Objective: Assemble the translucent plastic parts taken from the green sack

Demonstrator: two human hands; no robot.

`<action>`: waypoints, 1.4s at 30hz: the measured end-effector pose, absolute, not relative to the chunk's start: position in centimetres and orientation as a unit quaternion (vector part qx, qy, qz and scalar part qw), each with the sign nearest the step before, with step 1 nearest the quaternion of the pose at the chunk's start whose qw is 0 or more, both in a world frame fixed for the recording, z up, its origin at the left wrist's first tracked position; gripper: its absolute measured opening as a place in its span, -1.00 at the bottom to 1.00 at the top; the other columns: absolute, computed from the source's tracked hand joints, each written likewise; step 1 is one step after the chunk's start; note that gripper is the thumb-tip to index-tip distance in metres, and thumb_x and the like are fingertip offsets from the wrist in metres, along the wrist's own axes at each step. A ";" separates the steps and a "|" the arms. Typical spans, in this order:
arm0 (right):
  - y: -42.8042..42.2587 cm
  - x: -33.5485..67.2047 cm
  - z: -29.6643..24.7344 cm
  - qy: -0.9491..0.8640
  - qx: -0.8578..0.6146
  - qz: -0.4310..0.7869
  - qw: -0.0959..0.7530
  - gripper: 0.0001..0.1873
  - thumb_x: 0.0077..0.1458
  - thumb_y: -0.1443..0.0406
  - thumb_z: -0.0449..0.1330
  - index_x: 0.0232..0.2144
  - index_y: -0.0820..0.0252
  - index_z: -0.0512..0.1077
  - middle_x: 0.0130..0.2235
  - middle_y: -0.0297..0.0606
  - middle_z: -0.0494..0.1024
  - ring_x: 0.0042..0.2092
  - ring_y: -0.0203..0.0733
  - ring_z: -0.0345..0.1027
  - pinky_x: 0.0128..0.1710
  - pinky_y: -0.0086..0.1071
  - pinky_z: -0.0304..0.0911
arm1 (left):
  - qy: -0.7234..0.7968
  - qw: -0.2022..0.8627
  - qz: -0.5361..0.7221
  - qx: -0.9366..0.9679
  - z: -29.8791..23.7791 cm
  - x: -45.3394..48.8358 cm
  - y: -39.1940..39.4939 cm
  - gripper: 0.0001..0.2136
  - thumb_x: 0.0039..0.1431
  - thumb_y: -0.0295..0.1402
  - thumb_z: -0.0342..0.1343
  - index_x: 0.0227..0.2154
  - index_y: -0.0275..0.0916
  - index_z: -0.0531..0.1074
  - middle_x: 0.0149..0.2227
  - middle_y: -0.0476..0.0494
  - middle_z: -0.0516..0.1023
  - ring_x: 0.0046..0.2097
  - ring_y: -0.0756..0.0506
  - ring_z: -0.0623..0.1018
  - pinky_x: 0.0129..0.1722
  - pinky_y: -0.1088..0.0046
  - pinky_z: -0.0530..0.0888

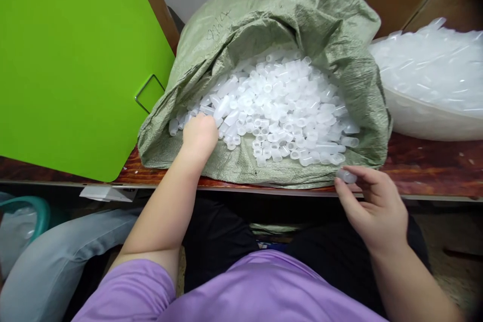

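Board (75,60) and container (426,115) flank sack (264,12)

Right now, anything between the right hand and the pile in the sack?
Only the low front edge of the sack, lying between the right hand, which holds one plastic piece, and the pile of plastic pieces. Nothing else visible blocks it; the left hand is at the pile's left side.

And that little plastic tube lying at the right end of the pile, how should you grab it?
Probably across its middle, pinching the little tube from the near right. It lies on its side, roughly left to right, so a pinch should fit around it. Other pieces crowd its left end, while its right end faces bare sack.
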State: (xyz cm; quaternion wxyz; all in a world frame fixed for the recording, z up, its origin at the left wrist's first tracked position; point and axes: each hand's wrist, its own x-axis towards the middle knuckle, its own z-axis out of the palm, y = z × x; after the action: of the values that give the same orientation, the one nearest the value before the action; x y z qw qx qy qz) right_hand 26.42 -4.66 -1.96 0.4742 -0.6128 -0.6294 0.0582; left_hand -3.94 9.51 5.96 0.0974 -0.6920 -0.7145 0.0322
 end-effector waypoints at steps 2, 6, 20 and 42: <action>-4.8 25.8 -2.0 -0.636 -0.593 0.072 0.489 -0.60 0.00 0.29 0.21 -0.05 0.12 0.34 -0.16 -0.18 0.43 -0.28 -0.18 0.36 -0.25 -0.22 0.33 | -0.728 0.106 0.003 -0.677 6.2 -4.3 7.8 -0.74 0.11 -0.38 -0.08 -0.25 -0.39 0.44 -0.19 -0.38 0.44 -0.20 -0.28 0.48 -0.22 0.24 0.40; -4.5 24.0 -1.1 -0.659 -0.529 0.174 0.506 -0.67 0.01 0.34 0.22 -0.11 0.07 0.39 -0.15 -0.21 0.40 -0.20 -0.20 0.34 -0.23 -0.30 0.33 | -0.716 0.037 -0.106 -0.689 6.6 -4.3 2.7 -0.67 0.16 -0.31 -0.09 -0.06 -0.35 0.34 -0.07 -0.35 0.38 -0.11 -0.25 0.45 -0.11 0.24 0.38; -5.7 23.4 2.2 -0.754 -0.347 0.383 0.405 -0.68 0.01 0.40 0.23 -0.14 0.05 0.40 -0.24 -0.26 0.51 -0.20 -0.25 0.41 -0.22 -0.40 0.36 | -0.318 -0.709 -0.180 -0.603 3.9 0.0 -4.8 -0.68 0.20 -0.19 -0.03 -0.07 -0.25 0.30 -0.24 -0.11 0.41 -0.28 0.01 0.37 -0.24 0.48 0.34; -7.8 23.5 -0.1 -0.816 -0.447 0.291 0.224 -0.54 0.26 0.18 -0.19 -0.42 0.18 0.44 -0.52 -0.28 0.49 -0.50 -0.30 0.37 -0.51 -0.43 0.31 | -0.366 -0.689 -0.080 -0.620 2.4 2.1 -5.1 -0.71 0.10 -0.19 0.08 -0.18 -0.26 0.40 -0.27 -0.09 0.46 -0.26 -0.01 0.41 -0.21 0.48 0.33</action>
State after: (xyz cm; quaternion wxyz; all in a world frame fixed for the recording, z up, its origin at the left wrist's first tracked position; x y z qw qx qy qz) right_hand 23.53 -7.77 -0.10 0.2237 -0.4467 -0.8159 0.2912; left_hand 2.15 -5.05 2.37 -0.6891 -0.6201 -0.3663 -0.0801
